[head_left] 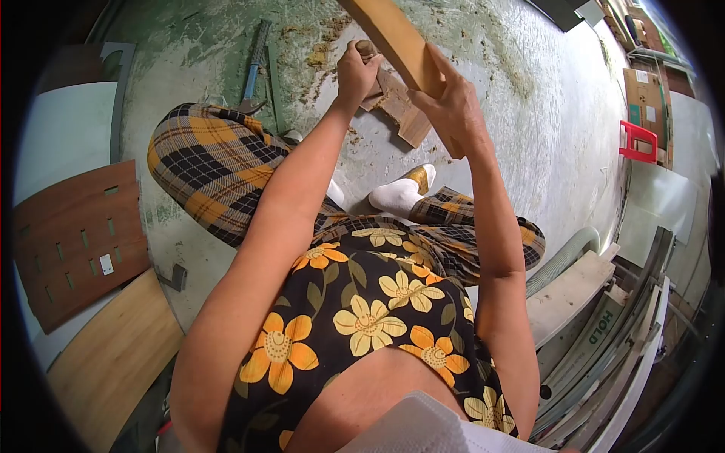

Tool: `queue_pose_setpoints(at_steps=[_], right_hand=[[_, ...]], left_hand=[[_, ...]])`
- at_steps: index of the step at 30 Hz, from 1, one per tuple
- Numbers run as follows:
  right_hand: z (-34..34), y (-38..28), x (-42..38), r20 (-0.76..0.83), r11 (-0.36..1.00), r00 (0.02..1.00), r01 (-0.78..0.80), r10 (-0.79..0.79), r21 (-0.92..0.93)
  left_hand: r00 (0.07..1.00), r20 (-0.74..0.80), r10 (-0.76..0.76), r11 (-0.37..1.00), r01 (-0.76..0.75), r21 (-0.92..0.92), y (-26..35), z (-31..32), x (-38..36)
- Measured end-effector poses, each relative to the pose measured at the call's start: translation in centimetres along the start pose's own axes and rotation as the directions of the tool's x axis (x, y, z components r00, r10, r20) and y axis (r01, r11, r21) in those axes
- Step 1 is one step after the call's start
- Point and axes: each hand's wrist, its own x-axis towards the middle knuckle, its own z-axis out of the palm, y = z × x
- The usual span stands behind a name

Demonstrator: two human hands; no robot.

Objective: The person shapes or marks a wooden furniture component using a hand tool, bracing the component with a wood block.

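Note:
My left hand point(357, 74) is closed around a short brown piece with a rounded end point(365, 50). It looks like a wooden handle, but its lower part is hidden by the fingers. My right hand point(455, 107) grips a long, light-brown wooden board point(396, 41), which tilts up past the top edge of the view. Under the hands, a darker broken piece of wood point(405, 113) lies on the floor close to my feet. A hammer with a blue shaft point(252, 75) rests beside my left knee, next to a thin green strip point(274, 83).
Crumbs and debris point(321, 54) dot the worn concrete floor point(544, 113). On the left lie a slotted brown panel point(83, 241) and a pale wooden board point(117, 355). At right are stacked planks and rails point(604, 332), a grey hose point(563, 260), a red stool point(639, 142) and a cardboard box point(644, 98).

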Motion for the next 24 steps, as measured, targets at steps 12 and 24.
queue_pose_setpoints(at_steps=[12,24], right_hand=[[-2.3,-2.7,-1.0,-0.055,1.0,0.998,0.022,-0.022,-0.01],[0.1,-0.1,-0.6,0.046,0.998,0.999,0.006,-0.003,-0.062]], left_hand=[[0.998,0.053,-0.024,0.999,0.022,0.034,1.8,0.6,-0.7],[1.0,0.017,-0.014,0.999,0.015,-0.052,1.6,0.7,-1.3]])
